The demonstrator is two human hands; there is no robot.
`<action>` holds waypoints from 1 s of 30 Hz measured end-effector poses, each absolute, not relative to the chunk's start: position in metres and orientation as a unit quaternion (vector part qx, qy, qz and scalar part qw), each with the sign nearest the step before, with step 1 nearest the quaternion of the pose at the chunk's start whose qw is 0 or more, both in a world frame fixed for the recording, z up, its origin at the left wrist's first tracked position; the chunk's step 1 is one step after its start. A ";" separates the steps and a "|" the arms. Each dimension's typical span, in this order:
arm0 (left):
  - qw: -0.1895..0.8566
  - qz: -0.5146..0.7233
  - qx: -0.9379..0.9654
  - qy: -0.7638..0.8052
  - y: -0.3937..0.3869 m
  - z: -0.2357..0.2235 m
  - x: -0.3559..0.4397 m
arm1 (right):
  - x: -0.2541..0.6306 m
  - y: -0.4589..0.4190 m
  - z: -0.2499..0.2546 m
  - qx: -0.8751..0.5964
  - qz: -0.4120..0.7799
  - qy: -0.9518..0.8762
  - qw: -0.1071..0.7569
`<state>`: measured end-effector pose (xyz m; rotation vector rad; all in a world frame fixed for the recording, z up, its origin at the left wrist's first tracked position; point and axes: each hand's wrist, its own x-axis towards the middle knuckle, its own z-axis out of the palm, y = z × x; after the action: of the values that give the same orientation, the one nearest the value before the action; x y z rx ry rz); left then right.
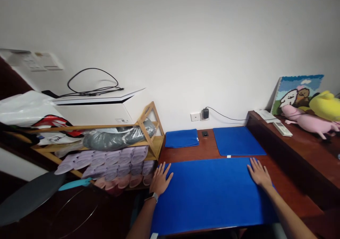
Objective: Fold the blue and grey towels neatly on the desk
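A large blue cloth [212, 193] lies spread across the front of the reddish-brown wooden desk [191, 153]. My left hand [160, 179], with a watch on its wrist, rests flat at the cloth's left edge, fingers spread. At the far right corner, my right hand [259, 173] lies on the same cloth with its fingers outstretched. Neither hand holds anything. Behind the large cloth are a smaller folded blue cloth [182, 138] on the left and another flat blue cloth [237, 141] with a white tag on the right.
Left of the desk stands a wooden rack [155, 147] with several slippers [124, 157] and a white box [98, 112] on top. A charger [205, 113] sits in the wall socket. On the right ledge are a remote control [282, 129], a pink plush toy [309, 122] and a picture [296, 90].
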<state>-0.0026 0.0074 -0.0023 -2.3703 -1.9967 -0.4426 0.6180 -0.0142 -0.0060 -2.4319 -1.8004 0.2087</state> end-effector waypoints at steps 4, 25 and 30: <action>0.000 -0.138 -0.758 -0.638 0.008 -0.003 -0.003 | 0.648 -0.016 -0.015 -0.811 0.064 -0.579 0.053; -0.049 -0.198 -0.757 -0.621 -0.011 0.020 -0.014 | 0.288 -0.038 0.073 -0.510 0.182 -0.829 0.139; -0.028 -0.169 -0.755 -0.633 -0.007 0.007 -0.013 | 0.220 -0.019 0.069 -0.483 0.200 -0.845 0.114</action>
<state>-0.0127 -0.0074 0.0075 -2.4151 -2.0235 -0.5416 0.2203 -0.0192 0.0688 -1.4170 -2.4776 0.5857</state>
